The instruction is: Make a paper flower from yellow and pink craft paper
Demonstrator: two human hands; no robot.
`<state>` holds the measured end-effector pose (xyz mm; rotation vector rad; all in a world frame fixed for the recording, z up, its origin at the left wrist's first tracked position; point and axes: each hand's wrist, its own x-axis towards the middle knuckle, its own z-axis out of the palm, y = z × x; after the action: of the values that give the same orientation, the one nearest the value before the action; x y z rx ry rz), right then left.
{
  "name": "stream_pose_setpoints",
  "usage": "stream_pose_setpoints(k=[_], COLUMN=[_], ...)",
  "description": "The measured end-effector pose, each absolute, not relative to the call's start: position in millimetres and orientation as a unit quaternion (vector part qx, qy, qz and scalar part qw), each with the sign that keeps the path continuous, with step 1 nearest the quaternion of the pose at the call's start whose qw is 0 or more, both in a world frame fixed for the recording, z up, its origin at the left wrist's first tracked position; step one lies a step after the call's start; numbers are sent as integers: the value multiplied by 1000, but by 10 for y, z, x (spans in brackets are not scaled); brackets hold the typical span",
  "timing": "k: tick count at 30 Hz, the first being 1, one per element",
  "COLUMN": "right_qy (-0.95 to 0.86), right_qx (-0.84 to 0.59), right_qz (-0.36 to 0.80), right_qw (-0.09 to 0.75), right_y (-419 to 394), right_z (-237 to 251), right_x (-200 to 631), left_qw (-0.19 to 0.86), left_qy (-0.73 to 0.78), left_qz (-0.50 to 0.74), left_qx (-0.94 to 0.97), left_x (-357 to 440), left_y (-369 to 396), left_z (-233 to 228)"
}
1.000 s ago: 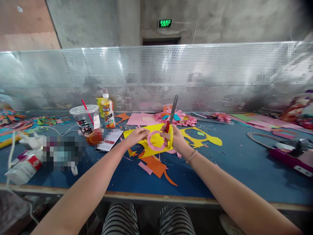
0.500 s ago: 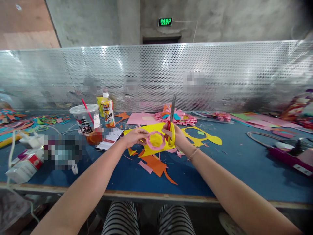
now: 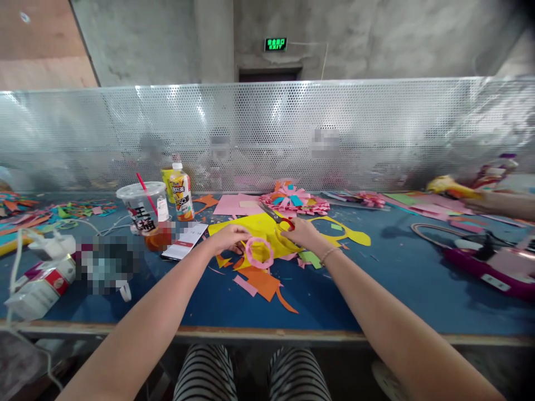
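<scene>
Over yellow paper [image 3: 259, 227]: pink paper ring [image 3: 259, 252], flat, open-centred. Left hand [image 3: 228, 238] pinches its rim; right hand [image 3: 301, 233] closed around scissors [image 3: 276, 215] just beside.

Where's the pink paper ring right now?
In the head view, the pink paper ring is at table centre, held by the left hand, over the yellow paper.

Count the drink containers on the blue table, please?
2: a lidded plastic cup with a red straw at left, and a small juice bottle just behind it to the right. Clutter may hide others.
</scene>
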<state>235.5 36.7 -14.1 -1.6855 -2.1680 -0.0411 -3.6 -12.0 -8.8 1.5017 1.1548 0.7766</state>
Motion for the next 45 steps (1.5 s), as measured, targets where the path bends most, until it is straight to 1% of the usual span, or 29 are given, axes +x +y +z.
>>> stream_pose_setpoints(k=[3,5,8,11,14,20,24,26,28,30,31,33,35,37,39,41,43,45], right_qy=[-777,-779,-787,-794,-800,-808,-797,-791,-778,-733,-715,-696,-674,-652,-635,-625,-611,-618], right_qx=[-606,-599,-579,-575,-561,-538,-533,-518,-492,-490,-494,-519,-567,-621,-669,-709,-748,-757], right_qz=[-19,-37,-40,22,52,61,43,23,-21,-96,-129,-187,-234,-254,-244,-202,-153,-120], right_qw=[170,180,209,196,204,233,281,324,390,461,477,461,413,352,301,255,211,175], right_y=[384,381,331,246,171,109,104,96,92,111,136,227,365,528,686,825,946,1051], right_z=[-162,-154,-103,-40,1,29,28,84,216,417,528,720,815,764,570,279,-34,-289], right_x=[2379,2387,2362,2299,2240,2228,2244,2291,2411,2640,2801,3213,3720,4267,4781,5195,5471,5616], left_qw=[465,445,444,442,442,454,446,432,419,414,414,416,420,423,426,426,416,409], left_qy=[500,505,503,502,502,499,499,497,491,486,486,486,482,474,465,462,468,465], left_qz=[311,288,269,267,270,284,282,276,269,264,264,271,282,286,277,266,260,260], left_qx=[661,682,691,694,693,682,687,700,715,723,723,719,716,717,725,731,735,741], left_x=[-19,-15,-11,-7,-3,-1,1,12,31,55,66,86,100,112,127,149,177,202], left_y=[-120,-108,-77,-52,-40,-26,-33,-47,-66,-85,-94,-108,-116,-121,-123,-121,-116,-109], left_z=[-93,-115,-161,-192,-199,-191,-190,-195,-200,-203,-203,-198,-189,-178,-173,-177,-192,-210])
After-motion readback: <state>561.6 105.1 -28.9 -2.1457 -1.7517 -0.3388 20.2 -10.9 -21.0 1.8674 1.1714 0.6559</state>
